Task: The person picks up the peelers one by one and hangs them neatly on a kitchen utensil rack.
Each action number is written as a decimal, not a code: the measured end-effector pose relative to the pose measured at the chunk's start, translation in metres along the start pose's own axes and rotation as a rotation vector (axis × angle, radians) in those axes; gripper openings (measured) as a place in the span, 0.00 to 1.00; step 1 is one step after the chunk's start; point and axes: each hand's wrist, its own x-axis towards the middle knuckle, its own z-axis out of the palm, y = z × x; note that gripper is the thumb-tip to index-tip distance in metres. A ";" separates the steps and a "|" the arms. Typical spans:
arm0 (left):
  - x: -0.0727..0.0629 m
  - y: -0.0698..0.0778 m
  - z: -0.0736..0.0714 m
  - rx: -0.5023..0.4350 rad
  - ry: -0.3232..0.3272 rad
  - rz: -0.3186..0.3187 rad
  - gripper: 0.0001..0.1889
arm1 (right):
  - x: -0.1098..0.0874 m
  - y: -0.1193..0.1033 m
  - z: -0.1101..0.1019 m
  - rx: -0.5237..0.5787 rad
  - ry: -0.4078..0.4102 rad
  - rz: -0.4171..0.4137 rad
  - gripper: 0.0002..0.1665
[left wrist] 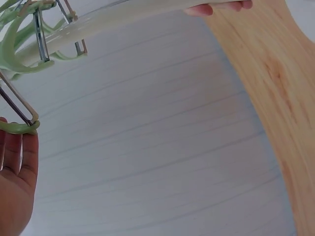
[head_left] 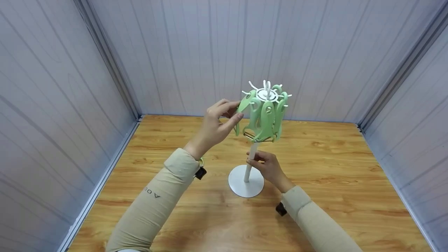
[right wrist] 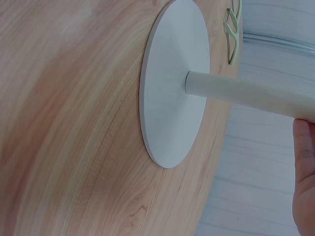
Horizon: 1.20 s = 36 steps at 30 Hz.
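Note:
A white stand, with a round base and an upright pole, carries several light green peelers on the hooks at its top. My left hand pinches one green peeler at the left side of the hook ring. In the left wrist view, that peeler's blade end lies by the fingertips. Whether its hole is on a hook cannot be told. Lower down, my right hand grips the pole between thumb and fingers; only part of this hand shows in the right wrist view.
Another green peeler lies on the wooden table, mostly hidden behind my left forearm in the head view. Several bare white hook tips stick out at the top. Pale panel walls stand at the back and both sides.

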 end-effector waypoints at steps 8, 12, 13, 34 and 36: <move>-0.005 0.000 0.012 -0.010 0.030 0.093 0.16 | 0.001 0.001 -0.001 0.014 0.030 -0.018 0.14; -0.007 0.003 0.019 -0.014 0.035 0.111 0.15 | 0.001 0.000 -0.001 0.022 0.033 0.021 0.13; -0.007 0.003 0.021 -0.018 0.035 0.110 0.15 | 0.002 0.000 -0.001 0.020 0.034 0.027 0.13; -0.013 0.003 0.022 -0.011 0.039 0.117 0.20 | 0.001 -0.002 -0.001 0.011 0.025 -0.001 0.13; -0.015 0.000 0.019 0.001 0.033 0.114 0.21 | 0.001 -0.002 -0.001 0.007 0.025 -0.007 0.12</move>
